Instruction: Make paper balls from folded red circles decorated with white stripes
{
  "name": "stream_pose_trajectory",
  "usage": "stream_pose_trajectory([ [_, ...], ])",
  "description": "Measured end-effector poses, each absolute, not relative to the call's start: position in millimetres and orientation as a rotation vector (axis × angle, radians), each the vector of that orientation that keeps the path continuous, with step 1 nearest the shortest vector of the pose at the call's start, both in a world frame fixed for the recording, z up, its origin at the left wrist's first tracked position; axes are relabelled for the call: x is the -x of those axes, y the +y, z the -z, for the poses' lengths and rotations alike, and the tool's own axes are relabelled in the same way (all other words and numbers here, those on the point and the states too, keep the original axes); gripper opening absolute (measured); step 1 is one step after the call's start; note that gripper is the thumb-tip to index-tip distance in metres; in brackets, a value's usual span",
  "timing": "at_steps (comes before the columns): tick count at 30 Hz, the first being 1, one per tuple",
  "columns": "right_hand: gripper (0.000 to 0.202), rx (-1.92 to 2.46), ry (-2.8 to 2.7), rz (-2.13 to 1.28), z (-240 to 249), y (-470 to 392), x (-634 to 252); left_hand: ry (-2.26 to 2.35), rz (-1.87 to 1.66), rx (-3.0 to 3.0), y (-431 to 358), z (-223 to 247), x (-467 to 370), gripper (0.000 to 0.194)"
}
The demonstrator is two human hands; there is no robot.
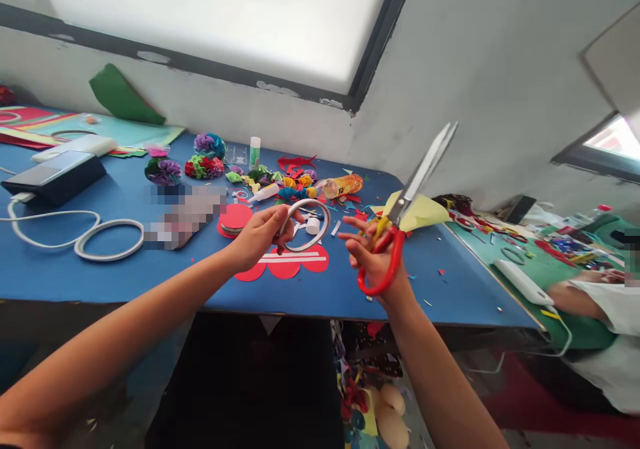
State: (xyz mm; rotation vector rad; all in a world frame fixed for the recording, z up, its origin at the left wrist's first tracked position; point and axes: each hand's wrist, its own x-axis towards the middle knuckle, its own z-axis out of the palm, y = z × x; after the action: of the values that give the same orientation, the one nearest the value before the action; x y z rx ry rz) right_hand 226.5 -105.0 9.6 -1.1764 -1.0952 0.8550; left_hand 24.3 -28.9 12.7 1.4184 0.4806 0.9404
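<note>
Bare forearms (165, 309) fill the foreground of my feed, reaching over the table (125, 286) from either side of a dark-clothed lap (240, 382). I have my left hand (261, 234) closed narrowly, thumb against fingers, pinching the left edge of a white ring (327, 224). My right hand (376, 260) is looser, its fingertips spread, with a pair of scissors (399, 208) hooked on it by the handles; which fingers pass through which loop I cannot tell. The ring is a plain pale band, held upright between my hands, with small white scraps showing through its opening. The scissors have one red and one yellow handle and long silvery blades, almost together, pointing up and to the right. Below the ring I can see a scalloped red paper (250, 271) lying flat, with white strips (295, 258) across it. Just beside my left hand sits a stack of red discs (236, 216). Farther back are paper flowers (210, 146) and an upright glue stick (255, 151), and yellow paper (425, 213) shows behind the scissors. Off to my right, a co-worker's white sleeve (613, 302) shows at another, green table (583, 332).
</note>
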Motion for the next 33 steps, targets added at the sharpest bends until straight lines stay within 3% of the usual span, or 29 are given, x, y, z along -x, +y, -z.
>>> stream_pose_trajectory([
  [4, 0.038, 1.004, -1.149, -1.086, -12.2, -64.9, -201.9, 0.521, -0.902, -1.354, -24.7, -16.7, -19.3, 0.044],
  [8, 0.041, 0.905, -1.121, -1.283, -3.3, -50.0, -185.7, 0.646, -0.904, -1.239, -17.1, -8.5, 1.5, 0.043],
  [11, 0.043, 0.856, -1.073, -1.346, -0.6, -46.7, -181.0, 0.705, -0.781, -1.143, -18.0, -2.4, 18.9, 0.053],
  [14, 0.042, 0.825, -1.073, -1.385, -1.1, -42.7, -179.7, 0.705, -0.564, -1.004, -22.5, -0.6, 28.7, 0.059],
  [17, 0.040, 0.801, -1.103, -1.407, 0.9, -38.8, -178.7, 0.711, -0.440, -0.836, -24.3, -1.0, 31.2, 0.049],
  [29, 0.038, 0.806, -1.145, -1.347, 8.7, -43.1, -187.8, 0.820, -0.471, -0.757, -15.3, 0.0, 31.7, 0.030],
  [33, 0.039, 0.787, -1.131, -1.340, 8.1, -42.7, -188.6, 0.762, -0.348, -0.723, -16.4, -1.4, 29.0, 0.041],
])
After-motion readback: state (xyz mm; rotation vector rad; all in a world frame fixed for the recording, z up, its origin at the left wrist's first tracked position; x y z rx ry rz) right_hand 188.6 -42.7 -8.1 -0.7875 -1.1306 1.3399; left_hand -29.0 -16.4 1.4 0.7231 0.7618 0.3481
